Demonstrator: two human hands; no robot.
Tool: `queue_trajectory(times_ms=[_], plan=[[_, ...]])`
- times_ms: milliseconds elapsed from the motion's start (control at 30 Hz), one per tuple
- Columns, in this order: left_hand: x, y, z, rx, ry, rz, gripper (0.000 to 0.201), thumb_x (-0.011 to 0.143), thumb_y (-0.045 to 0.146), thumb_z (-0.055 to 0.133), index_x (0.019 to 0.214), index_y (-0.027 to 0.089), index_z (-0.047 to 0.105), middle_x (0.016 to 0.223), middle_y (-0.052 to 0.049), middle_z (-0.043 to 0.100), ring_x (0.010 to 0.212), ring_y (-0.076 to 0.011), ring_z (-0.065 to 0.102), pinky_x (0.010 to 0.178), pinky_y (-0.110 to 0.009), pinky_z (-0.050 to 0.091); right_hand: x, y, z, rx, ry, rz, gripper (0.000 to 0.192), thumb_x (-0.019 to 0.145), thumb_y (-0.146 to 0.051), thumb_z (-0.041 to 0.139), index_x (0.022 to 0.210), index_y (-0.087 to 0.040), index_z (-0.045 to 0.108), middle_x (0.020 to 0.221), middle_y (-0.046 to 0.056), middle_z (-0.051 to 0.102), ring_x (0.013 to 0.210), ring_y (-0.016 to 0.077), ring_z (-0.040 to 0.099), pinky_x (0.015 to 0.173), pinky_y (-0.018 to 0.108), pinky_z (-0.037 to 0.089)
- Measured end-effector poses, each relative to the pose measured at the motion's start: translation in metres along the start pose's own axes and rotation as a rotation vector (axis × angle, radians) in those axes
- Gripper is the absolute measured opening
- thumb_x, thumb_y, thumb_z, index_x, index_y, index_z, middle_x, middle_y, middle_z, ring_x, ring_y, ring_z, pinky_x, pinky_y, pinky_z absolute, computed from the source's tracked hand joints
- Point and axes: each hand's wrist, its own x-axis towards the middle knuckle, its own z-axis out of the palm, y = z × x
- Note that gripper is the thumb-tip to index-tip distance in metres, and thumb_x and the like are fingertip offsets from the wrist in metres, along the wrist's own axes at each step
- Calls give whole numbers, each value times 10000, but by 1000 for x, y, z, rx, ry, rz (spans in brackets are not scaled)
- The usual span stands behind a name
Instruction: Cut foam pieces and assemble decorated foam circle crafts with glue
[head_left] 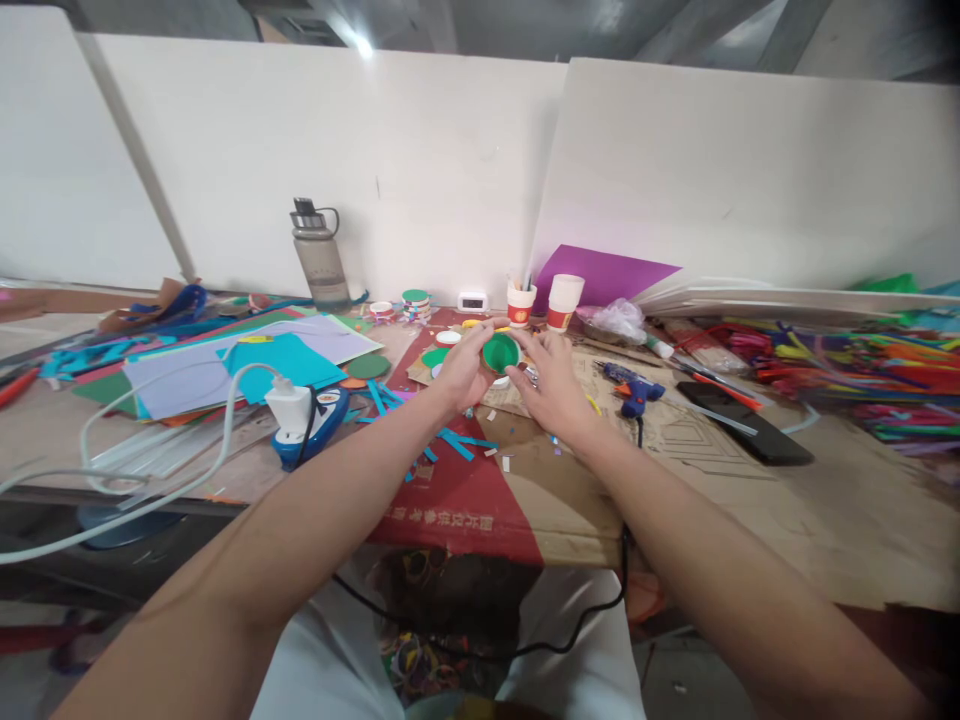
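Between my two hands is a small round green piece (pixel 500 354) with a pale edge, its green face toward me. My left hand (pixel 466 374) closes on its left side, with the fingertips at the top edge. From the right, my right hand (pixel 551 382) grips it with thumb and fingers curved round the rim. Part of the rim is hidden by the fingers. Just left of my left hand lies a green paper disc (pixel 435 357), with a white disc (pixel 448 338) behind it. Blue paper strips (pixel 457 443) are scattered below the left hand.
A blue hot glue gun (pixel 637 393) and a black phone (pixel 750 430) lie to the right. Behind stand paper cups (pixel 564 302), a small white clock (pixel 472 301) and a water bottle (pixel 321 260). Coloured paper sheets (pixel 292 362) and a blue power strip (pixel 315 428) are left; pipe cleaners (pixel 885 370) right.
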Motion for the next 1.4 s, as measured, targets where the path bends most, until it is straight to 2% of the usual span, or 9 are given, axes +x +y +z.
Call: queue_trajectory(times_ms=[100, 233, 433, 600, 767, 967, 1067, 1200, 1400], plan=[[1, -1, -1, 3, -2, 19, 138, 867, 230, 559, 945, 179, 660, 863, -7, 677, 774, -122, 621, 775, -248, 480, 0, 0, 0, -7, 1, 3, 466, 916, -305, 481, 1362, -174, 503, 1027, 115, 484, 1005, 280, 445, 940, 468, 397], [0, 0, 2, -5, -25, 29, 153, 855, 226, 548, 954, 166, 648, 949, -49, 712, 942, -178, 659, 874, -295, 486, 0, 0, 2, 13, -15, -12, 470, 905, -299, 493, 1355, -165, 513, 1063, 124, 492, 1025, 279, 457, 960, 473, 387], [-6, 4, 9, -23, -31, 26, 182, 791, 128, 527, 934, 157, 636, 962, -60, 735, 1032, -202, 666, 969, -339, 474, 0, -1, 3, 39, -32, -19, 489, 886, -286, 515, 1359, -166, 512, 1083, 134, 502, 1038, 286, 479, 976, 501, 386], [-7, 6, 11, -49, -12, 36, 163, 811, 135, 533, 912, 152, 661, 951, -71, 743, 1027, -207, 676, 963, -345, 484, 0, -2, 3, 38, -36, -13, 478, 897, -288, 506, 1367, -206, 503, 1117, 136, 509, 1072, 294, 480, 1000, 518, 381], [-4, 5, 11, -95, -30, -56, 192, 900, 252, 545, 872, 128, 690, 964, -100, 743, 1050, -228, 671, 954, -333, 491, 0, 0, 5, 55, -21, -45, 459, 901, -285, 498, 1352, -201, 512, 1124, 140, 516, 1111, 297, 474, 1002, 520, 385], [-5, 3, 10, -103, -30, -117, 282, 948, 348, 517, 973, 138, 703, 984, -93, 738, 1030, -224, 673, 928, -338, 509, 0, 1, 5, 55, -25, -53, 478, 895, -276, 506, 1359, -159, 497, 1141, 150, 523, 1113, 288, 476, 1017, 504, 382], [-7, 3, 11, -88, -40, -123, 286, 959, 345, 498, 1015, 149, 699, 1017, -87, 733, 1033, -212, 670, 922, -330, 512, 0, 1, 5, 62, -28, -48, 488, 892, -273, 512, 1362, -142, 496, 1141, 155, 524, 1115, 288, 476, 1019, 496, 380], [-10, 5, 14, -66, -34, -92, 230, 935, 303, 535, 1022, 171, 702, 1049, -76, 727, 1031, -209, 668, 903, -317, 519, 0, 0, 5, 62, -31, -39, 485, 901, -286, 503, 1377, -195, 484, 1173, 145, 529, 1133, 296, 472, 1012, 515, 376], [-7, 5, 13, -52, -36, -92, 216, 921, 256, 520, 1011, 196, 708, 1009, -43, 733, 990, -194, 673, 849, -303, 535, 1, -1, 1, 83, -14, -3, 486, 915, -308, 489, 1390, -202, 483, 1099, 130, 553, 1031, 284, 498, 939, 486, 414]])
